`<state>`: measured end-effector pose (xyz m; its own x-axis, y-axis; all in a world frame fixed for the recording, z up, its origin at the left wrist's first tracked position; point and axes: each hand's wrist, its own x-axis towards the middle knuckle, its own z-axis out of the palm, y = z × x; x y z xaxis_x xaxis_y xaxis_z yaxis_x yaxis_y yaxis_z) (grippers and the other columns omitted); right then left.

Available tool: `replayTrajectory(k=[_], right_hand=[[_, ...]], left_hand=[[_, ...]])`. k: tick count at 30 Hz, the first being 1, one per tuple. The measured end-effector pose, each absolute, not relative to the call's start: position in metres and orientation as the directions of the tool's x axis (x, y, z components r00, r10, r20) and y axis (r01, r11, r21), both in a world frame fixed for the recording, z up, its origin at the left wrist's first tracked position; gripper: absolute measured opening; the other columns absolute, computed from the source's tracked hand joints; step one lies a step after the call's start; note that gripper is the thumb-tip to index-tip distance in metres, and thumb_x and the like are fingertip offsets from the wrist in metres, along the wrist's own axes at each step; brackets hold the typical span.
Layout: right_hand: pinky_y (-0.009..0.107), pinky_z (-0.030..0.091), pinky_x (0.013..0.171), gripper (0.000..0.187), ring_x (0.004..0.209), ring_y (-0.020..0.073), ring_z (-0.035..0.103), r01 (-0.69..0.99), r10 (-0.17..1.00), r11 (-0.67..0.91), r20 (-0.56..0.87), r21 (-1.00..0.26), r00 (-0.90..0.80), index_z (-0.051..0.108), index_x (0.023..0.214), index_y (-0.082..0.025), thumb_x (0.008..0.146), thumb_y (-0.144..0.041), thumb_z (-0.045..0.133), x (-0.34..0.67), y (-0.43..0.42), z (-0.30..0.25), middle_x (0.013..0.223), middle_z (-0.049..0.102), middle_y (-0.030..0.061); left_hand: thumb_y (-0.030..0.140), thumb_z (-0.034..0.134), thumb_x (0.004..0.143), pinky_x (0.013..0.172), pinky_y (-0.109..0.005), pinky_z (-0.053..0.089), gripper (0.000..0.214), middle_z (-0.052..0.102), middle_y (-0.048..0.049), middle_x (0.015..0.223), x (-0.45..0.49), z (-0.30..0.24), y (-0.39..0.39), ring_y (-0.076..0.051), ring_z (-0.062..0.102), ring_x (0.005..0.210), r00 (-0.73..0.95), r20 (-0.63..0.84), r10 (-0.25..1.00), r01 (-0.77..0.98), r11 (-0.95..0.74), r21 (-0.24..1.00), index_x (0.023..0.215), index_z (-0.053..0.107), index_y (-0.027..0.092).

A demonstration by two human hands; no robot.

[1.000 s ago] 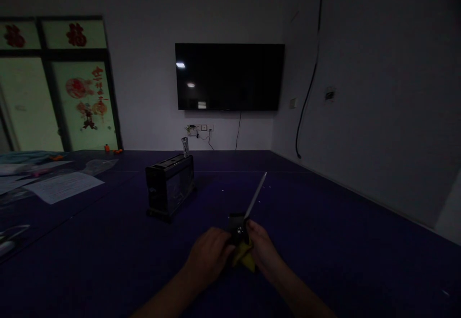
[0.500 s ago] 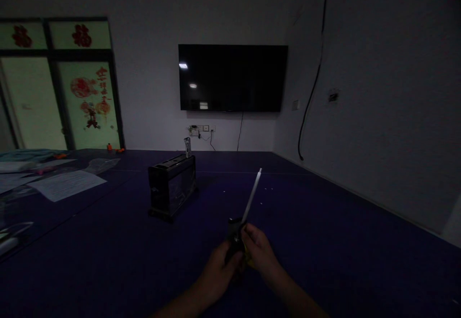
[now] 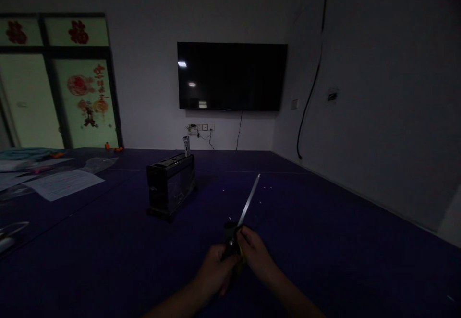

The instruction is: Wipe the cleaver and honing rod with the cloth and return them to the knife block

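Note:
In the dim head view my left hand [image 3: 215, 266] is closed around a dark tool-like object [image 3: 229, 247] with a small shiny round spot on it; its exact kind is too dark to tell. Pressed against it, my right hand [image 3: 257, 253] has its fingers closed at the base of a slim silvery rod [image 3: 248, 201]. The rod slants up and away to the right, its far end free. A bit of yellow [image 3: 242, 255] shows between the two hands, mostly covered by fingers.
A black box-shaped appliance [image 3: 170, 186] stands ahead to the left on the dark purple tabletop [image 3: 309, 231], with a small silvery object [image 3: 186, 146] at its far end. Paper sheets [image 3: 65, 184] and plastic lie at left. Small white bits [image 3: 260, 202] are scattered beyond my hands.
Both hands have shifted slightly down and left with the dark object and rod. The rod's tip sits a little lower. The view has turned slightly.

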<state>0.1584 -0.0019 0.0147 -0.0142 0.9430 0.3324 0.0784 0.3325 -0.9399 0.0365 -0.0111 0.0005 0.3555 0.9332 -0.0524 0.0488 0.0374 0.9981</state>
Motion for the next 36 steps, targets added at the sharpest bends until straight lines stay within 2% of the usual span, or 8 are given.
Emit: replayTrajectory(k=[4,9,12,16,21,28,36], right_hand=[[0.028,0.043,0.064,0.046,0.07,0.0171,0.054,0.028,0.955,0.296,0.296,-0.955,-0.019,0.064,0.075,-0.018,0.071,-0.063,0.057,0.159,0.0,0.014,0.073,0.06,0.0025],[0.026,0.042,0.064,0.039,0.071,0.0162,0.055,-0.114,0.974,0.179,0.192,-0.977,-0.123,0.066,0.077,-0.017,0.065,-0.055,0.068,0.159,-0.003,0.018,0.074,0.062,0.0024],[0.024,0.04,0.06,0.037,0.065,0.0134,0.054,-0.189,0.971,0.1,0.137,-0.977,-0.194,0.066,0.077,-0.017,0.063,-0.051,0.071,0.158,-0.007,0.023,0.07,0.061,0.0009],[0.024,0.038,0.058,0.042,0.06,0.0119,0.052,-0.249,0.958,0.098,0.159,-0.964,-0.238,0.066,0.079,-0.017,0.061,-0.054,0.072,0.158,-0.009,0.024,0.066,0.06,0.0002],[0.024,0.038,0.06,0.046,0.065,0.0136,0.052,-0.235,0.961,0.129,0.18,-0.963,-0.21,0.065,0.079,-0.017,0.06,-0.059,0.071,0.157,-0.008,0.022,0.07,0.06,0.0014],[0.025,0.039,0.059,0.051,0.064,0.0133,0.05,-0.145,0.978,0.153,0.171,-0.978,-0.118,0.061,0.069,-0.018,0.06,-0.067,0.064,0.155,-0.007,0.019,0.067,0.056,-0.0002],[0.027,0.04,0.062,0.056,0.066,0.0154,0.051,-0.113,0.991,0.122,0.127,-0.986,-0.035,0.059,0.067,-0.018,0.057,-0.073,0.06,0.153,-0.003,0.013,0.067,0.056,0.0003]], left_hand=[[0.056,0.057,0.063,0.025,-0.019,0.015,0.04,0.04,0.0087,0.031,0.034,0.001,-0.012,-0.006,0.029,0.021,0.392,-0.07,0.917,0.053,0.054,0.997,0.062,0.049,0.017],[0.057,0.058,0.063,0.026,-0.019,0.014,0.042,0.039,0.0083,0.03,0.031,0.003,-0.013,-0.005,0.029,0.021,0.422,-0.058,0.905,0.004,0.062,0.998,0.061,0.05,0.016],[0.058,0.059,0.064,0.027,-0.019,0.012,0.044,0.039,0.0082,0.03,0.03,0.004,-0.014,-0.005,0.028,0.021,0.437,-0.058,0.898,0.004,0.063,0.998,0.06,0.052,0.015],[0.059,0.061,0.062,0.028,-0.019,0.013,0.044,0.038,0.0087,0.03,0.03,0.004,-0.014,-0.005,0.028,0.021,0.432,-0.059,0.9,0.009,0.061,0.998,0.059,0.052,0.016],[0.051,0.061,0.064,0.027,-0.019,0.014,0.037,0.039,0.0085,0.03,0.031,0.002,-0.012,-0.005,0.028,0.021,0.41,-0.077,0.909,0.035,0.069,0.997,0.058,0.051,0.016],[0.036,0.054,0.065,0.024,-0.018,0.015,0.022,0.039,0.0082,0.029,0.033,0.003,-0.011,-0.006,0.029,0.02,0.4,-0.071,0.914,0.024,0.066,0.997,0.055,0.05,0.017],[0.035,0.053,0.065,0.026,-0.019,0.015,0.022,0.04,0.0076,0.03,0.034,0.002,-0.011,-0.006,0.03,0.021,0.392,-0.066,0.917,0.039,0.055,0.998,0.054,0.051,0.016]])
